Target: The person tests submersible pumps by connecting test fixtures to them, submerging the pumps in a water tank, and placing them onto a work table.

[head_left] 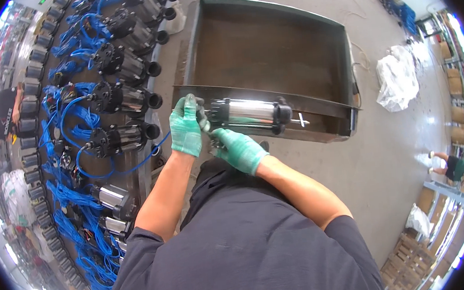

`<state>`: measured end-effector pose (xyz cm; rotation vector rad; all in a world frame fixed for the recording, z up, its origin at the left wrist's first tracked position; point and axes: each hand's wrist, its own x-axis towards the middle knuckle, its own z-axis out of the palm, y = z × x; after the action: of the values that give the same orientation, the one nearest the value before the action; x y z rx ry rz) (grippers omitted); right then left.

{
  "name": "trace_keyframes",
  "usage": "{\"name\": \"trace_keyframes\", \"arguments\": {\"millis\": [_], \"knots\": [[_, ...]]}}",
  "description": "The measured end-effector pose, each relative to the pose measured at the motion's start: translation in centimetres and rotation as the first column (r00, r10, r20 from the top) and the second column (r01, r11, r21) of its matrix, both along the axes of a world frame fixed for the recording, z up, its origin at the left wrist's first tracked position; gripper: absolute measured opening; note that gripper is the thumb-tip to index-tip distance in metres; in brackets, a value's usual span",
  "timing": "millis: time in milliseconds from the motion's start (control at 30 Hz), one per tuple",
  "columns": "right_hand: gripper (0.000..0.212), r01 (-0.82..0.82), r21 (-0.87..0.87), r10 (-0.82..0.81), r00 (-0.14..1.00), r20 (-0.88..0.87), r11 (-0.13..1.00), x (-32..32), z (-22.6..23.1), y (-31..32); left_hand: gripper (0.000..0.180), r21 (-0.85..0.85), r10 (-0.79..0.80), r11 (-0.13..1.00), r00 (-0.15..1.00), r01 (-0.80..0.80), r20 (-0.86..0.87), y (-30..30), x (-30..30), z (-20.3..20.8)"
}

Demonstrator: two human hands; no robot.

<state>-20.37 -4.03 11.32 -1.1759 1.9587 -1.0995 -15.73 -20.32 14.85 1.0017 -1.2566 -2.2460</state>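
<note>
A pump motor [251, 112] with a bright silver barrel and black ends lies across the near ledge of a metal tank, its thin shaft pointing right. Both my hands wear green gloves and meet at the motor's left end. My left hand [187, 125] is closed there, fingers pointing away from me; what they grip is hidden. Just below and to the right, my right hand [237, 149] has its fingers curled in toward the left one, and I cannot make out what they hold. A blue cable [158, 148] runs from the left up to my left hand.
The brown-floored tank [267, 42] stands in front of me. At left, a bench carries several black-and-silver pumps [123, 99] with tangled blue cables [76, 197]. White plastic sheeting [397, 78] lies on the floor at right. One person [5, 112] is far left, another [457, 169] far right.
</note>
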Motion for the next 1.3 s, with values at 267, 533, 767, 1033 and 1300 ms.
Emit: {"name": "trace_keyframes", "arguments": {"millis": [267,533,767,1033,1300], "knots": [[0.018,0.365,-0.039,-0.336,0.805,-0.490,0.930,-9.5,4.7,3.2,0.028,-0.033,-0.013,0.999,0.887,0.031,0.461,-13.0,4.3,-8.2],[0.013,0.411,0.135,-0.289,0.804,-0.520,0.902,-11.3,1.9,3.7,0.027,0.099,-0.310,0.949,0.823,0.300,0.476,-13.9,2.8,-10.0],[0.012,0.429,0.109,-0.317,0.794,-0.518,0.897,-11.3,1.8,3.5,0.029,0.120,-0.349,0.936,0.828,0.331,0.440,-14.0,2.6,-9.4],[0.012,0.424,0.115,-0.315,0.805,-0.503,0.898,-11.3,2.0,3.3,0.029,0.097,-0.377,0.922,0.812,0.375,0.445,-14.0,2.6,-10.5],[0.012,0.455,0.102,-0.355,0.798,-0.487,0.885,-11.2,2.1,3.0,0.033,0.065,-0.376,0.914,0.777,0.400,0.505,-13.4,2.3,-10.4]]}}
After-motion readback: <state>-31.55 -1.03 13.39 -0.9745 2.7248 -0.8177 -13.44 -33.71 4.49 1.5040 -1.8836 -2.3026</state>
